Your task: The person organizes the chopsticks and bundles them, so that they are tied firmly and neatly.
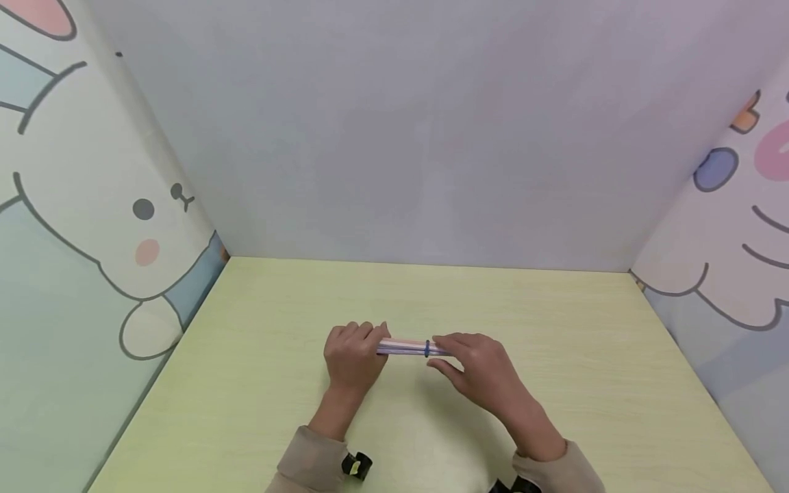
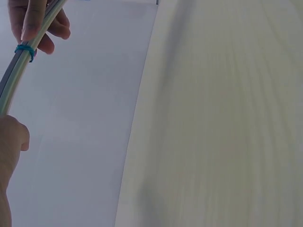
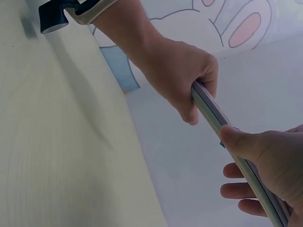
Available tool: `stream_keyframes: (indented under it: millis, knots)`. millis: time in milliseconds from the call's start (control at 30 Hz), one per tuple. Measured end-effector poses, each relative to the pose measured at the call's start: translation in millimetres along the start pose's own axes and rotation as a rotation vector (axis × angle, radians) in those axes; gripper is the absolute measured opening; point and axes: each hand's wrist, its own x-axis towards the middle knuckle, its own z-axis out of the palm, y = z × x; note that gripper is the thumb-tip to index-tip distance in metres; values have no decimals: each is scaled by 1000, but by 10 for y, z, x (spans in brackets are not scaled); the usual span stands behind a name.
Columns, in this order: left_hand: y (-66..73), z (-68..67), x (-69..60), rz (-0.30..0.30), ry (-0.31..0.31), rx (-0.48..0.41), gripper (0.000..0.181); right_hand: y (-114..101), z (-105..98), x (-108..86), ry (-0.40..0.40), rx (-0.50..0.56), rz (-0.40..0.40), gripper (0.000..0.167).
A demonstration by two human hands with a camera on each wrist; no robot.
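A slim bundle of pale, long thin sticks (image 1: 402,347) lies across the space between my hands, above the table. Around it runs a blue elastic band (image 1: 427,348), right of the middle of the part that shows. My left hand (image 1: 356,356) grips the bundle's left part in a fist, which hides that end. At the right, my right hand (image 1: 487,370) has its thumb on one side of the bundle and its fingers on the other, close to the band. In the right wrist view the thumb (image 3: 236,141) partly covers the band. What the sticks are, I cannot tell.
A pale yellow wood-grain table (image 1: 277,301) lies beneath the hands. A plain grey wall (image 1: 394,137) rises behind it, with cartoon-printed panels (image 1: 92,205) at both sides. Black wrist devices (image 1: 357,466) sit by the sleeves.
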Motion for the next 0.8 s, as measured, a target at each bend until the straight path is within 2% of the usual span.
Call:
stream_keyframes:
  millis: [100,200,433,800]
  knots:
    - [4,-1,-4,-1,-1,-8,19,-7,14,7,-23,-5,-3,31]
    - [25,-5,-11,-1,0,-13,19,-25,30,14,-49,-16,1,27]
    - [48,-7,-21,-6,-1,-17,17,-68,75,28,-74,-38,4,31]
    - [43,-8,-6,-6,-22,2,24,-82,148,49,-41,-60,-10,36]
